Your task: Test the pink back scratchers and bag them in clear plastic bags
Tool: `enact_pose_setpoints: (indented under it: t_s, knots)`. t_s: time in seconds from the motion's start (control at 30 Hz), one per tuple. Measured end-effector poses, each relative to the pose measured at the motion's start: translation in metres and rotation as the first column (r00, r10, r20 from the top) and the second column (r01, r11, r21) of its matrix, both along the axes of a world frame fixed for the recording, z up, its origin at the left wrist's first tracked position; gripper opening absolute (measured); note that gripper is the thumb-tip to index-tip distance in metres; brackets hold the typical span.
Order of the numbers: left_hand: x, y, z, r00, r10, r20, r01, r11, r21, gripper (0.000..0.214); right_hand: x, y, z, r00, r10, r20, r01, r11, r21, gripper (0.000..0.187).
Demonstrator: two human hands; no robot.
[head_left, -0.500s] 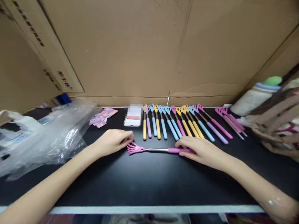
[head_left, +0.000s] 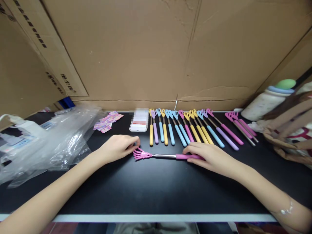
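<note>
A pink telescopic back scratcher (head_left: 163,156) lies sideways on the black table (head_left: 156,188), its metal shaft extended. My left hand (head_left: 119,147) pinches its claw-shaped head at the left end. My right hand (head_left: 209,155) is closed around its pink handle at the right end. Behind them a row of several back scratchers (head_left: 187,130) in yellow, purple, blue and pink lies side by side, heads pointing to the cardboard wall.
A phone (head_left: 138,123) lies left of the row, with pink paper slips (head_left: 107,122) beside it. Crumpled clear plastic bags (head_left: 53,139) fill the left. A few more pink scratchers (head_left: 240,125), a bottle (head_left: 268,100) and a bag (head_left: 290,130) sit right. Cardboard walls (head_left: 146,48) enclose the table.
</note>
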State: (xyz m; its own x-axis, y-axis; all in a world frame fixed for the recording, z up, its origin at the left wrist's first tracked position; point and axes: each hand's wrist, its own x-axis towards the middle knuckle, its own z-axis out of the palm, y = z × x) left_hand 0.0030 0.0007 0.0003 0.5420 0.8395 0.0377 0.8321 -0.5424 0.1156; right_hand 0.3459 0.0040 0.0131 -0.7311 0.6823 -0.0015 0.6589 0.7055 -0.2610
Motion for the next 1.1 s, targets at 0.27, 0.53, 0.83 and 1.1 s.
enact_pose_setpoints:
  t_s: [0.27, 0.53, 0.83, 1.1]
  knots:
    - [-0.0007, 0.0006, -0.0017, 1.0, 0.001, -0.005, -0.001, 1.0, 0.002, 0.008, -0.0003, -0.0018, 0.0009, 1.0, 0.007, 0.006, -0.007, 1.0, 0.024, 0.021]
    - [-0.0001, -0.0002, -0.0017, 1.0, -0.007, -0.009, 0.007, 1.0, 0.017, 0.009, 0.0005, -0.0015, -0.0001, 1.0, 0.014, 0.008, -0.014, 0.999, 0.042, 0.021]
    - [0.0013, -0.0011, -0.0007, 1.0, -0.008, -0.019, 0.009, 1.0, 0.028, 0.011, -0.0004, -0.0019, -0.0006, 1.0, 0.014, 0.002, -0.014, 0.999, 0.052, 0.02]
    - [0.0009, -0.001, 0.0009, 0.999, -0.011, -0.031, 0.012, 1.0, 0.025, 0.01, 0.0003, -0.0013, -0.0013, 1.0, 0.02, -0.002, -0.02, 0.999, 0.05, 0.022]
